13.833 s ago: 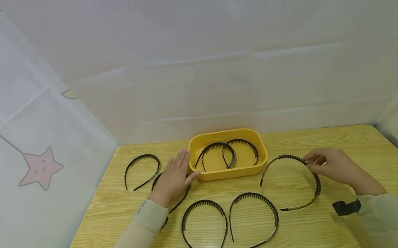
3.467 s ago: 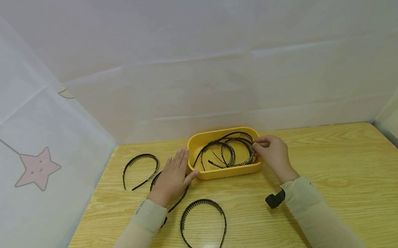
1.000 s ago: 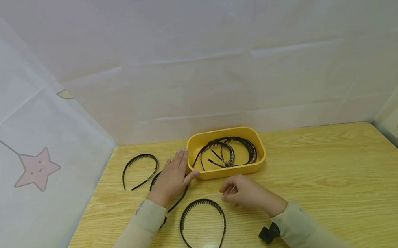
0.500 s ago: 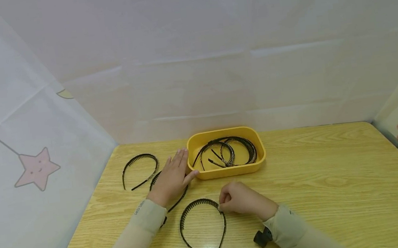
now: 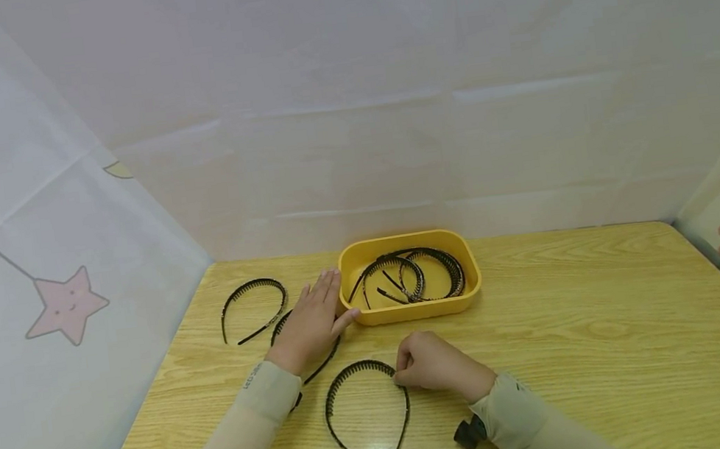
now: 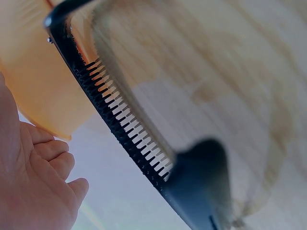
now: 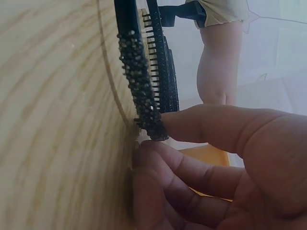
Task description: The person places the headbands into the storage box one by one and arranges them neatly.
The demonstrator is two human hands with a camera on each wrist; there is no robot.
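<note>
My left hand (image 5: 310, 326) lies with straight fingers against the left end of a yellow box (image 5: 413, 312), its thumb at the front rim. In the left wrist view, a toothed black headband (image 6: 122, 129) passes close by that hand; the head view has it partly hidden under the hand. Nearer me lies another black headband (image 5: 333, 388), its two ends towards me. My right hand (image 5: 439, 367) pinches its upper right side between thumb and fingers. The right wrist view shows sparkly dark beads (image 7: 139, 76) on the pinched stretch, low over the wood.
Several headbands (image 5: 454, 273) lie overlapping inside the box. One more headband (image 5: 253, 285) lies at the table's back left. The wooden table (image 5: 609, 300) meets a pale cloth wall (image 5: 351, 144) behind, with printed cloth at both sides.
Two headbands from the table's front and right now lie in the box. My right hand has left the box, come towards me and pinched the front headband. The left hand stays put.
</note>
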